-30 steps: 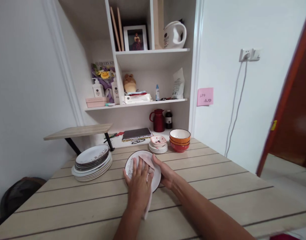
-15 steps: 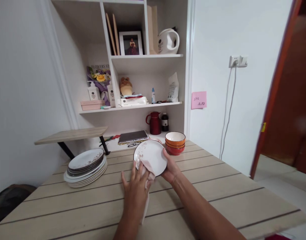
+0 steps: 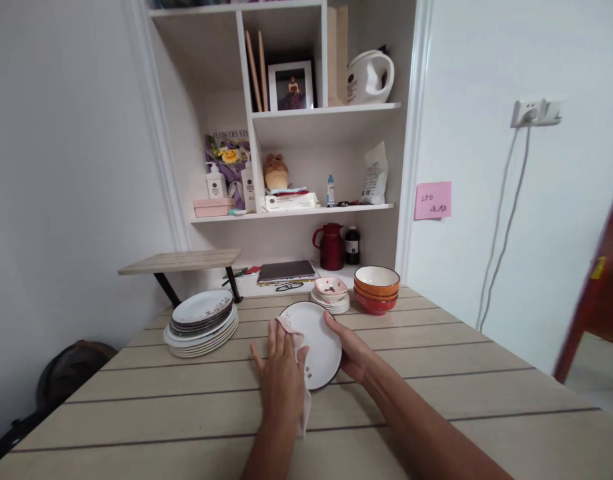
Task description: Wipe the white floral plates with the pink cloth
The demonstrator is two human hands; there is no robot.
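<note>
A white plate with a dark rim and a small brown floral print is tilted up above the table. My right hand grips its right edge, thumb on the face and the other fingers behind. Against the plate's left side, my left hand presses a pale pink cloth, whose loose end hangs down below the plate. The fingers of that hand lie nearly straight over the cloth.
On the slatted table, stacked plates stand at the left beside a small raised shelf. Behind the held plate are small dishes and stacked orange and red bowls. A red jug stands farther back.
The plate has come lower and nearer and is turned, so the small dishes behind it now show. My left hand with the cloth has shifted to the plate's left edge. The view has swung left.
</note>
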